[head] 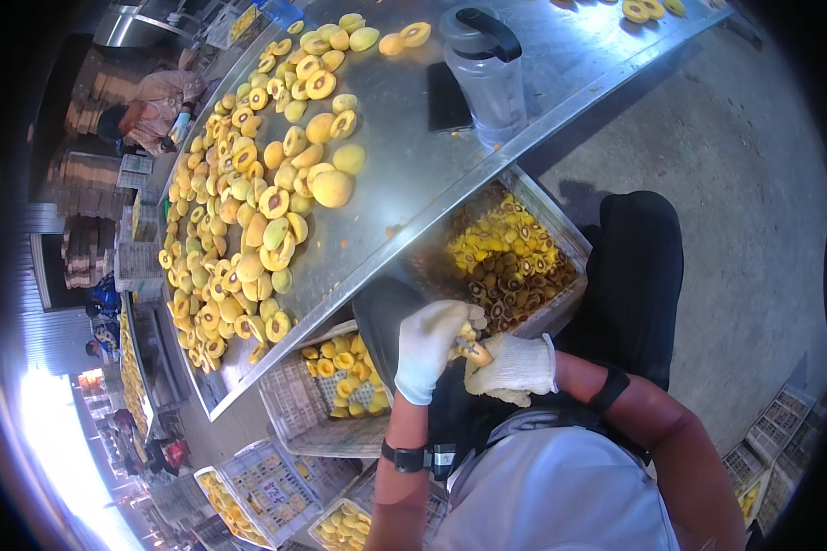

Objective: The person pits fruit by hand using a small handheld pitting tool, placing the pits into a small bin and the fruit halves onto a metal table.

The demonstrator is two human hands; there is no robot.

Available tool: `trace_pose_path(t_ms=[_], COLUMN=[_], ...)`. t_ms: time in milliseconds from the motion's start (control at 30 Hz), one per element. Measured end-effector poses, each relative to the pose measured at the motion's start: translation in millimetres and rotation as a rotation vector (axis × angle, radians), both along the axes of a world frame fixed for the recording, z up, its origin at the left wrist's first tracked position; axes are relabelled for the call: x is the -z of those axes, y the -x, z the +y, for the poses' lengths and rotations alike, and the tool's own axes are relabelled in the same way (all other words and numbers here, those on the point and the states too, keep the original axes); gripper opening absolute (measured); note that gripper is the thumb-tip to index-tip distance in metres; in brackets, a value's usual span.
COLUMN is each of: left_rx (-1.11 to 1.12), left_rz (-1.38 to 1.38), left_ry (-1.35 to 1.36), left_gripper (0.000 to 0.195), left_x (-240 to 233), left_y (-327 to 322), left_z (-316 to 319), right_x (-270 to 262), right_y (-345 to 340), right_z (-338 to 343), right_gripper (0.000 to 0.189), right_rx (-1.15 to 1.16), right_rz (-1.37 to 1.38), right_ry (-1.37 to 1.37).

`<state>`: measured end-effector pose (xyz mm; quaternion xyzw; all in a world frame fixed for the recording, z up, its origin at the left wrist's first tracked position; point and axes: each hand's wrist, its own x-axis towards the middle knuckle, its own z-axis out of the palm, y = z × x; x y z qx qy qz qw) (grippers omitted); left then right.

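My left hand (429, 344), in a white glove, is closed around a small piece of yellow peach (467, 332), mostly hidden by the fingers. Close against it, my right hand (508, 366) in a knitted glove grips a small pitting tool (479, 354) with a tan handle and a metal end. Both hands are above my lap. Just beyond them stands a crate of peach pits and yellow scraps (517, 258), partly under the table edge. To the left, a plastic crate (296, 420) holds pitted yellow peach halves (348, 372).
Halved peaches (248, 206) are heaped on a metal table (379, 186) with a raised rim. A shaker bottle (486, 82) stands near its edge beside a dark flat object (448, 100). More fruit crates (269, 492) sit lower left. A co-worker (158, 103) is across the table.
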<state>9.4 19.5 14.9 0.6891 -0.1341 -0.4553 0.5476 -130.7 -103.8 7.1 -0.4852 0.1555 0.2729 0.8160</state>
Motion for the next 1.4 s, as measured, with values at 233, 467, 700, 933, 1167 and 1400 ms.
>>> trace_pose_path(t_ms=[233,467,700,933,1167,1400], left_rx=[-0.202,-0.054,0.034,0.202,0.356,0.491], left_rz=[-0.053,-0.074,0.068,0.032,-0.110,-0.153], left_ry=[0.106,0.072,0.139,0.114,-0.045,-0.178], left_gripper=[0.026,0.027,0.030,0.029,0.027,0.029], left_x=[10.9,15.7,8.8,-0.8,-9.7,-20.9], left_y=[20.9,6.1,-0.2,-12.0,-24.8,-28.7], left_z=[1.1,5.4,1.7,-3.9,-20.7,-36.7], right_x=[13.6,-2.4,8.6,1.7,2.6,-0.5], right_y=[3.0,-3.3,2.1,-4.1,-6.7,-7.4], right_z=[-3.2,0.5,-1.7,2.5,7.3,11.6], right_gripper=[0.018,0.019,0.017,0.015,0.017,0.017], right_rx=[0.006,-0.066,-0.010,-0.025,0.068,0.115], right_rz=[-0.047,0.052,-0.047,0.003,0.059,0.035], right_ry=[0.030,0.247,-0.029,0.130,0.179,0.321])
